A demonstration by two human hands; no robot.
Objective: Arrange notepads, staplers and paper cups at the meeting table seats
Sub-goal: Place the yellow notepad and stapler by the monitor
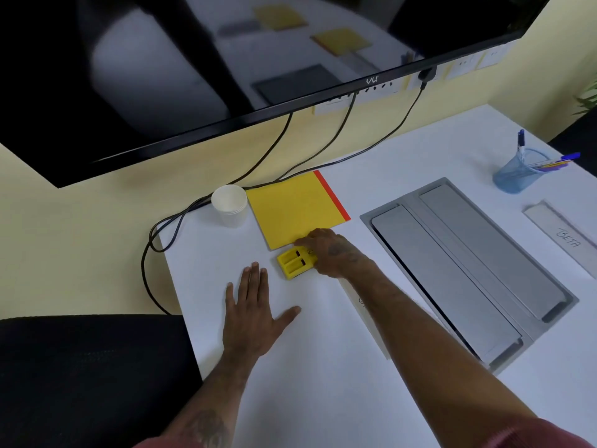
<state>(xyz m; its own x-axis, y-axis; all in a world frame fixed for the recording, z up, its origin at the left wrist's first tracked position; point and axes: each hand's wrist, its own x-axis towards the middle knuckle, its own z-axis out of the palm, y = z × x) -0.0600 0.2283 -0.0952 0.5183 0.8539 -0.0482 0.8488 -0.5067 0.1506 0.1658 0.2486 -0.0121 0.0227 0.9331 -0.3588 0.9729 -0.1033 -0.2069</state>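
Note:
A yellow notepad (pixel 295 210) with a red spine lies flat on the white table (pixel 323 367), near its far left corner. Left of the notepad stands a stack of white paper cups (pixel 230 204). Just below the notepad's near edge sits a small yellow stapler (pixel 294 263). My right hand (pixel 332 252) rests on the stapler's right end, fingers curled over it. My left hand (pixel 255 313) lies flat on the table with fingers spread, just left of and below the stapler, holding nothing.
A grey cable box lid (pixel 468 270) is set into the table at right. A blue mesh pen holder (pixel 520 171) and a name card reading BETA (pixel 562 237) sit far right. Black cables (pixel 168 227) hang off the table's left corner under a large wall screen (pixel 226 59). A black chair (pixel 90 376) stands at left.

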